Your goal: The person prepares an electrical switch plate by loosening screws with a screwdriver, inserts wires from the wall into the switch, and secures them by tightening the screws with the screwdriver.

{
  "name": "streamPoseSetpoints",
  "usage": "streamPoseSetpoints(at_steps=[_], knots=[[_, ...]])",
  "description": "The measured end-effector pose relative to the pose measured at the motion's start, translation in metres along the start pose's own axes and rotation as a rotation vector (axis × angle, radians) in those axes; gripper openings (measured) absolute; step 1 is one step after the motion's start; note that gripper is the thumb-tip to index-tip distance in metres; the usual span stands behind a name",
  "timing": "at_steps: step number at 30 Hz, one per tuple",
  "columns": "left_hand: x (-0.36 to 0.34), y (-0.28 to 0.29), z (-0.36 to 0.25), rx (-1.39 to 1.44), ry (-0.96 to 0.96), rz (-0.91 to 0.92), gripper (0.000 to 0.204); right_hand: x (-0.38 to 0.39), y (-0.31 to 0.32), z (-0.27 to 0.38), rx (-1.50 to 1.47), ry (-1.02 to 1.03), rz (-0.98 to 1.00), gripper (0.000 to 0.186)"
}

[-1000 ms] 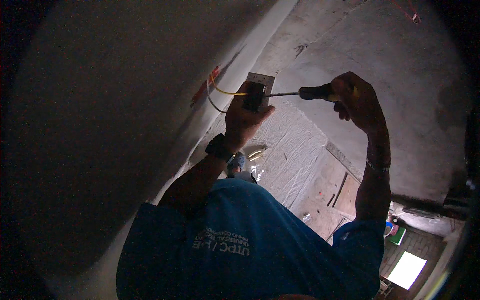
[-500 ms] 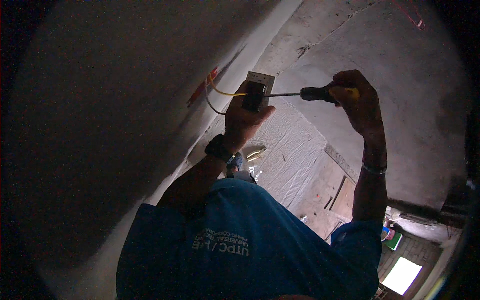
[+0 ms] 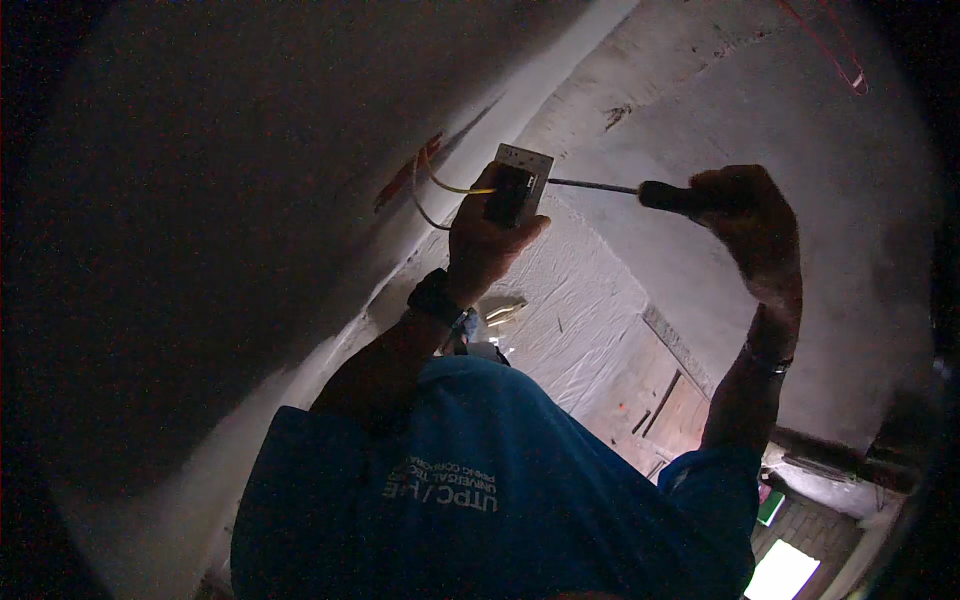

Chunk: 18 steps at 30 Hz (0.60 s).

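My left hand (image 3: 485,237) is closed around an electrical outlet (image 3: 538,162), its pale faceplate edge and black back body (image 3: 511,195) showing. A yellow wire (image 3: 455,187) and a grey wire (image 3: 421,206) run from the wall to the outlet; where the grey one ends is hidden behind my hand. My right hand (image 3: 748,218) grips the dark handle of a screwdriver (image 3: 664,196). Its long metal shaft points left, with the tip close to the faceplate's right edge; whether they touch I cannot tell.
A dark wall (image 3: 220,200) slopes along the left, with a reddish slot (image 3: 408,172) where the wires come out. A brass-coloured object (image 3: 505,312) lies on the pale floor below my hands. A thin red cord (image 3: 857,78) shows at top right, and a bright window (image 3: 782,572) at lower right.
My right hand has moved right with the screwdriver, drawing its tip away from the outlet's black body to the faceplate's edge. My left hand and the outlet stay nearly in place.
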<state>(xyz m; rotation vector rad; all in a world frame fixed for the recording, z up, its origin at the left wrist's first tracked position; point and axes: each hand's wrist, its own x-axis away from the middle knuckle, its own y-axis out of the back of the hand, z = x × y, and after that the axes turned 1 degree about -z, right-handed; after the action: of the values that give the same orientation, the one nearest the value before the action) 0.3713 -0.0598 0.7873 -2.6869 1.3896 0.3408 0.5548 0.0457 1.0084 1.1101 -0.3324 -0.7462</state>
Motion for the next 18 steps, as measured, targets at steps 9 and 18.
streamPoseSetpoints(at_steps=[9,18], knots=[[0.005,-0.011,0.017,-0.282,-0.042,-0.010,0.068,-0.004,-0.006,-0.139,-0.815,0.269,-0.224,0.047],[0.010,-0.017,0.012,-0.295,-0.031,-0.065,0.070,-0.011,-0.171,-0.122,-1.196,-0.175,-0.060,0.029]])
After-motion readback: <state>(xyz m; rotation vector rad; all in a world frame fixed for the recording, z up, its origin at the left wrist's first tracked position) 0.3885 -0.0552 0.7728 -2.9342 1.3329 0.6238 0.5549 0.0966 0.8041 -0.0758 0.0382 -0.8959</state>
